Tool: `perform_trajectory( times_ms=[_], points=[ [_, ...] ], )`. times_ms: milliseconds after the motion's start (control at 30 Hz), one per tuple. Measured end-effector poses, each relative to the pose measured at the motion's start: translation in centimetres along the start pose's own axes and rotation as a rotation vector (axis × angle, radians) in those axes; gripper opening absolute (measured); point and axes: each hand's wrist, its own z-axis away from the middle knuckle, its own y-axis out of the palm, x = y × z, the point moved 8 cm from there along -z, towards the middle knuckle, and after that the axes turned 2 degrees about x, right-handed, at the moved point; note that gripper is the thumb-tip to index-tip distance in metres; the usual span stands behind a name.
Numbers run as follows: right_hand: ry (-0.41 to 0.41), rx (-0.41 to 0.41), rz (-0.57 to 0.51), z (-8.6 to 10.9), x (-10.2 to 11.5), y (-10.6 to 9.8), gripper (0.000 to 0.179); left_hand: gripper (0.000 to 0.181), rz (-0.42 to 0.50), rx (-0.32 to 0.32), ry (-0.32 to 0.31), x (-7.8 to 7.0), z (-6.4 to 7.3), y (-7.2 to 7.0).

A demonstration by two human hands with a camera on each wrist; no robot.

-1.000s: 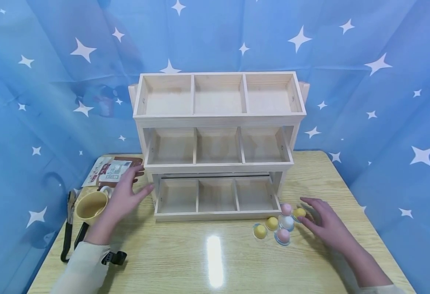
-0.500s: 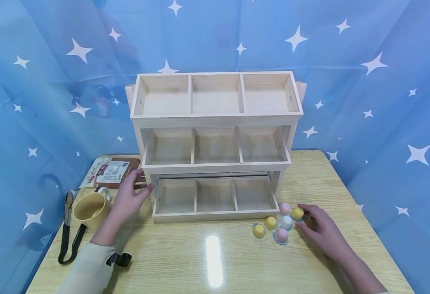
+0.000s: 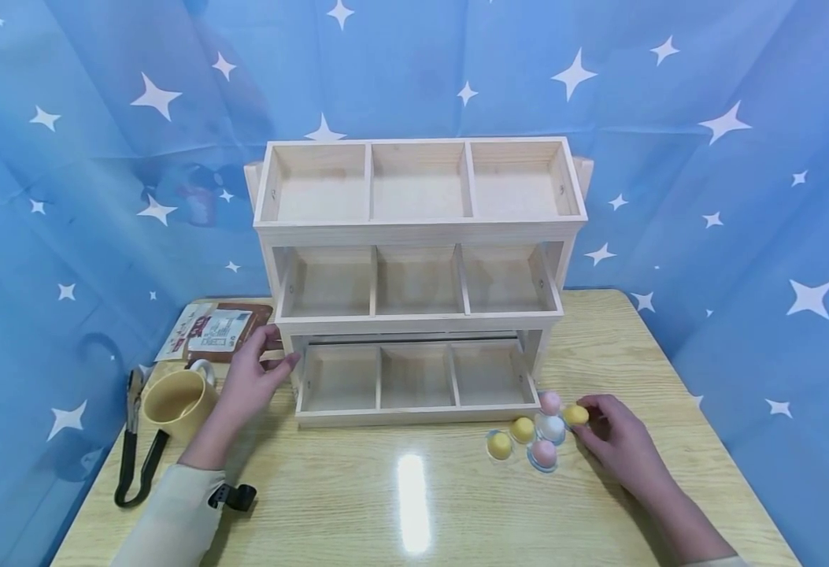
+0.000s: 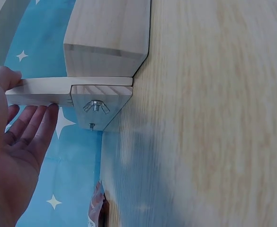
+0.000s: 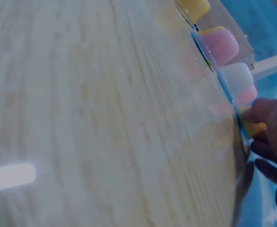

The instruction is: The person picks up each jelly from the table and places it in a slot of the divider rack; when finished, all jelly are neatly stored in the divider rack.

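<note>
My left hand (image 3: 253, 376) holds the left upright of a three-tier wooden shelf (image 3: 421, 233). In the left wrist view, the thumb lies on one face of that upright (image 4: 43, 90) and the fingers (image 4: 42, 130) on the opposite face. Out on the right, my right hand (image 3: 621, 441) pinches a small yellow jelly cup (image 3: 575, 415) between thumb and forefinger. Beside it sit a white jelly cup (image 3: 551, 428), two pink ones (image 3: 545, 453) and two more yellow ones (image 3: 499, 446), wide lidded side down. The right wrist view shows the fingers partly covering the pinched yellow cup (image 5: 253, 126).
Left of the shelf stand a yellow mug (image 3: 182, 400), black-handled tongs (image 3: 129, 457) and a flat brown packet with a white label (image 3: 223, 331). Each shelf tier has three compartments. A blue star-patterned curtain (image 3: 414, 71) hangs behind the wooden table (image 3: 329, 504).
My right hand has moved in on the rightmost yellow jelly cup and taken hold of it; the cup now looks slightly tilted. The left hand has closed in on the shelf's left upright.
</note>
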Motion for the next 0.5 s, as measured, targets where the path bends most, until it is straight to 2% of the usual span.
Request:
perform_trajectory(
  times_ms=[200, 500],
  points=[
    [0.038, -0.044, 0.008, -0.5, 0.1, -1.1, 0.043, 0.047, 0.008, -0.004, 0.002, 0.1, 0.0, -0.1],
    [-0.089, -0.168, -0.030, -2.5, 3.0, -3.0, 0.045, 0.046, 0.025, 0.000, -0.009, 0.2, -0.1, 0.2]
  ],
)
